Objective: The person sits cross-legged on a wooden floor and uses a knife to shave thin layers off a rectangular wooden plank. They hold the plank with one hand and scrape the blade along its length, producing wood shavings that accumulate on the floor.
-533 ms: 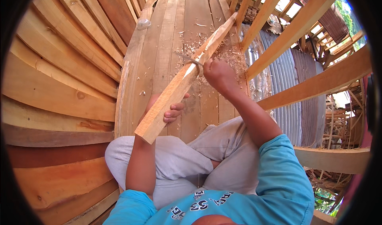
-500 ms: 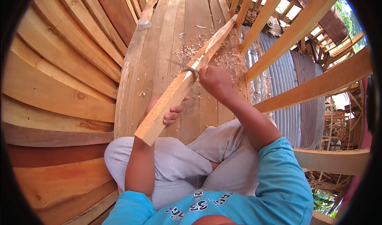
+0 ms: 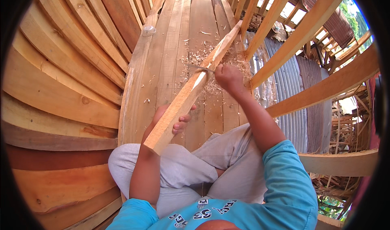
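Note:
A long squared wooden beam (image 3: 180,104) slants from above my lap toward the far right, its far part carved into pale, narrowing facets. My left hand (image 3: 181,123) wraps round the near part from beneath, fingers showing on the right side. My right hand (image 3: 229,78) is closed in a fist round the handle of a knife (image 3: 200,68). The thin blade lies across the beam where the pale cut surface begins. Most of the handle is hidden inside the fist.
Curled wood shavings (image 3: 198,59) are scattered over the plank floor (image 3: 166,59). A small clear container (image 3: 148,30) sits at the far left. A board wall (image 3: 61,95) rises on the left. Wooden railing slats (image 3: 280,47) stand on the right, with corrugated metal sheets (image 3: 288,91) beyond.
The beam's near end has shifted slightly right and down in view. My right hand and the knife have moved a little to the right, the blade still against the wood.

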The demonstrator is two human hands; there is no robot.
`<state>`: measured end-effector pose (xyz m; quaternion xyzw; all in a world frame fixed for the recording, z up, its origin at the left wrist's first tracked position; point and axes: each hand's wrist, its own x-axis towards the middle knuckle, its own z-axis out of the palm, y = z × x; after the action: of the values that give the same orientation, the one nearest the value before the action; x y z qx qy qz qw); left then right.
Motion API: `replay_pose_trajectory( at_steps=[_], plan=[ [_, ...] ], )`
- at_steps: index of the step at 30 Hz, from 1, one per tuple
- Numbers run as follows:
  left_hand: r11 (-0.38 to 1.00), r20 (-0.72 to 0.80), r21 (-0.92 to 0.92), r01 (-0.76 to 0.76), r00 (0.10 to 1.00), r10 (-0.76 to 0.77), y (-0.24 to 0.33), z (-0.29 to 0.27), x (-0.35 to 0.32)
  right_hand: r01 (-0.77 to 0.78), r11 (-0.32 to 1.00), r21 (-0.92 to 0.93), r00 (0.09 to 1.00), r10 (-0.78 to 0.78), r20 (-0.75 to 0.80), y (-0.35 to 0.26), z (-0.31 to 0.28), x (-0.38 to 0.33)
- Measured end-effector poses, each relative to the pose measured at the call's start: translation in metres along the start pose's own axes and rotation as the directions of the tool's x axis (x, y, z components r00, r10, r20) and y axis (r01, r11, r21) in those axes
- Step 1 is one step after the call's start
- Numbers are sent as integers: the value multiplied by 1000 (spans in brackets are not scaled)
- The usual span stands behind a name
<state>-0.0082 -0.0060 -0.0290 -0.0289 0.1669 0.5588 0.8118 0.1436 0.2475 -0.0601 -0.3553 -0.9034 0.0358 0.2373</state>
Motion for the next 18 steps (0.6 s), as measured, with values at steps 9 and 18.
replay_pose_trajectory(
  at_steps=[9,18],
  plan=[
    [1000,19,-2,-31,999,31,9,-7,-9,-128,977,172,976,93,197,-67,-28,-8],
    [993,-68,116,-32,997,40,11,-3,-15,-63,973,221,966,4,258,-80,-27,-17]
  ],
)
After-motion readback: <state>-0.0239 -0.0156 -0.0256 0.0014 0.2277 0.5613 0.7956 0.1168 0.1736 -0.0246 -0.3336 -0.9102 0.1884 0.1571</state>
